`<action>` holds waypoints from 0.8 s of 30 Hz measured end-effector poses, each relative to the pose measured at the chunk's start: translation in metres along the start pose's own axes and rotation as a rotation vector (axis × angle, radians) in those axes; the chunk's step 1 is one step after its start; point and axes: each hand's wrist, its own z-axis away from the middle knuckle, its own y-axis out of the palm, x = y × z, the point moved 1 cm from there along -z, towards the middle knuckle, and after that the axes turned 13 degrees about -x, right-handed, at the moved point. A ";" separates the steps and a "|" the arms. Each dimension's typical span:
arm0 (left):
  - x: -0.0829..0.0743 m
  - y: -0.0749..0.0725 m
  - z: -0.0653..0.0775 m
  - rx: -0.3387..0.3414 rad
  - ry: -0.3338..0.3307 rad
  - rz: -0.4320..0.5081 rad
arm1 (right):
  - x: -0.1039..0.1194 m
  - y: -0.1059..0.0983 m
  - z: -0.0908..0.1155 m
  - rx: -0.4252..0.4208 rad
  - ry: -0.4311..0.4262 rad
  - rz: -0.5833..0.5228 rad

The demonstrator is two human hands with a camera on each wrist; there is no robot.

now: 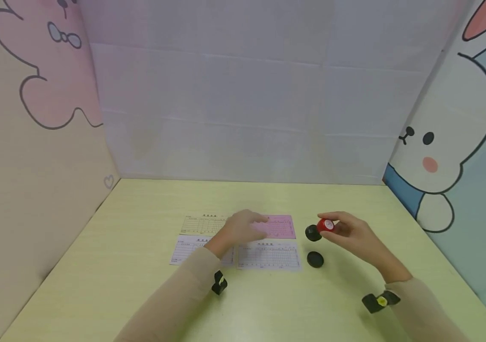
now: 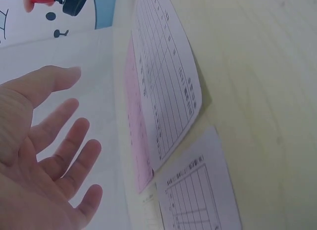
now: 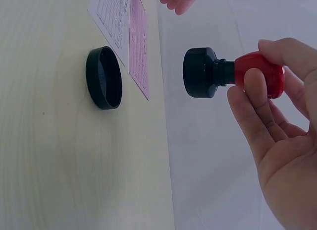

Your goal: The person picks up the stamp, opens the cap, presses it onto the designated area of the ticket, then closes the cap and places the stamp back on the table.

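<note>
My right hand [image 1: 356, 240] pinches a stamp by its red knob [image 3: 260, 74] between thumb and fingers. The stamp's round black base [image 3: 199, 72] points down at the table, held up in the air. Below it a round black cap [image 1: 315, 259] lies on the table, hollow side up. My left hand [image 1: 239, 228] hovers over the forms, fingers spread and holding nothing. Under and around it lie a pink form [image 1: 283, 227], a yellow form [image 1: 198, 225] and two white forms, one at left [image 1: 185, 250] and one at right [image 1: 268, 257].
The forms lie in two rows on a pale wooden table [image 1: 98, 266]. A light curtain-like backdrop [image 1: 247, 118] stands behind, and panels with cartoon figures [image 1: 452, 156] flank both sides. Each sleeve carries a black wrist strap [image 1: 219, 282].
</note>
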 end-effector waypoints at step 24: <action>0.055 -0.061 0.018 -0.135 -0.052 -0.011 | 0.006 0.032 -0.013 0.022 -0.018 -0.041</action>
